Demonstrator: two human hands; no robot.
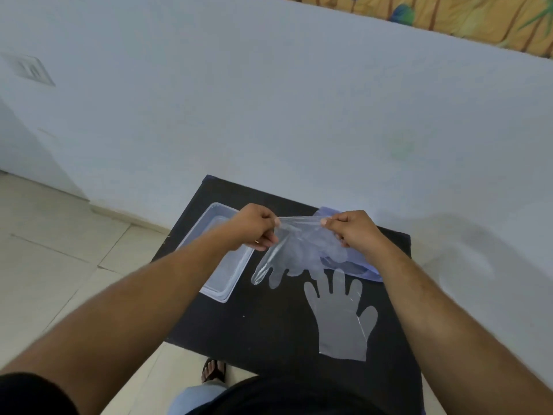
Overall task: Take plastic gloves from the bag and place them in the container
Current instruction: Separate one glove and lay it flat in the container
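Table (269,333): black, centre-low of frame.
Glove (294,250): pinched by left hand (254,227) & right hand (353,229), cuff stretched across, fingers hanging.
Container (223,290): lower left of glove; left hand nearer.

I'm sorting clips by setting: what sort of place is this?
Probably a room in a home: a small black table against a plain white wall, a tiled floor, and patterned fabric at the top edge.
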